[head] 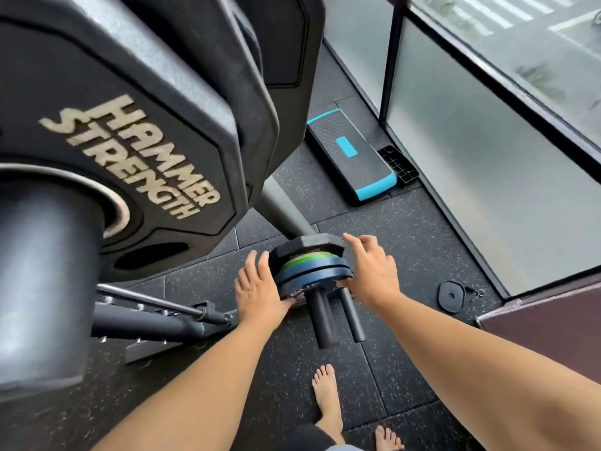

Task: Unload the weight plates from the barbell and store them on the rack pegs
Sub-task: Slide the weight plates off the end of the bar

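Nearby at the left, we read "HAMMER STRENGTH" in pale letters on a large black plate (136, 151). Farther off, a stack of small plates (312, 265), black, green and blue, sat on the rack, with two black pegs (320, 320) sticking out toward us. Our left hand (260, 284) lay with straight fingers against the stack's left edge. Our right hand (370, 271), fingers spread, touched its right edge. Neither hand curled round it. Underfoot was a speckled black rubber floor (406, 222). A black-and-teal step platform (351, 157) lay farther off, beside a frosted glass wall (487, 157) on the right.
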